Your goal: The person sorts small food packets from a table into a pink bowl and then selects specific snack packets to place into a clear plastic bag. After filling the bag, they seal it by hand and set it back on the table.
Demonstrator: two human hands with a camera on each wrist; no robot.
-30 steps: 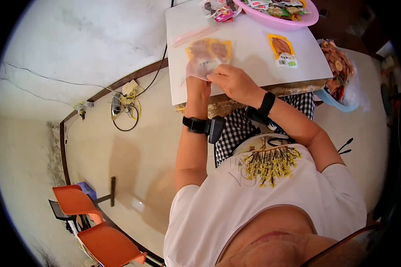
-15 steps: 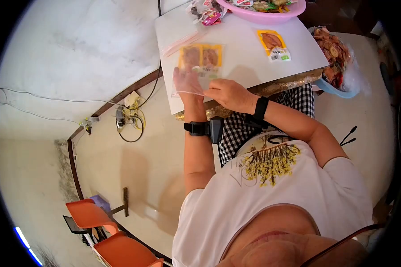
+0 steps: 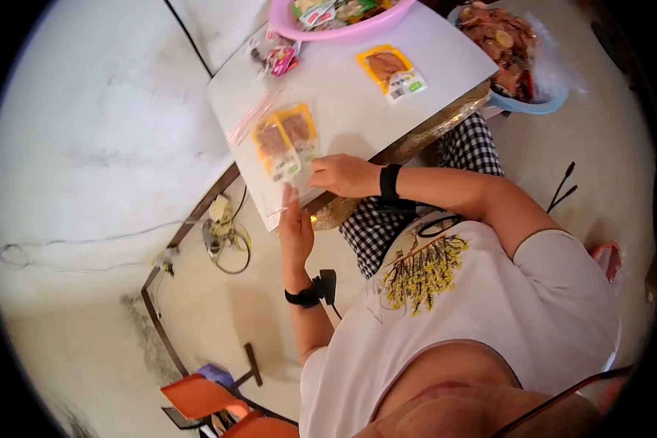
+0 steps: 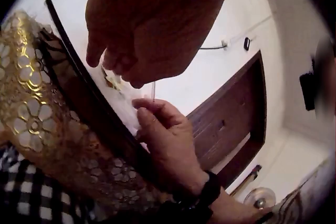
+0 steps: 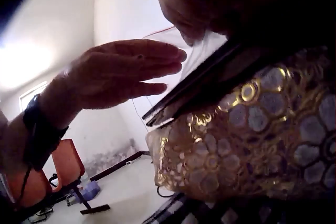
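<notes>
At lower left corner of white worktop (image 3: 343, 95), centre-left in head view: clear bag (image 3: 270, 171) lies flat, two yellow packets (image 3: 286, 139) side by side inside. Long axis runs from pink zip strip (image 3: 252, 117) at top down to both hands; bottom edge overhangs rim.

- Left hand (image 3: 293, 226): just below bag, fingers straight and flat, tips at overhanging edge.
- Right hand (image 3: 343, 175): at bag's right, nearer, fingers curled, seems to pinch lower edge.

Film thin, glossy, limp. Packets flat, rectangular. Gold patterned cloth (image 5: 247, 145) under board.

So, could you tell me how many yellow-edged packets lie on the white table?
3: two packets side by side inside the clear bag, one alone near the pink basin, which may hide more.
</notes>
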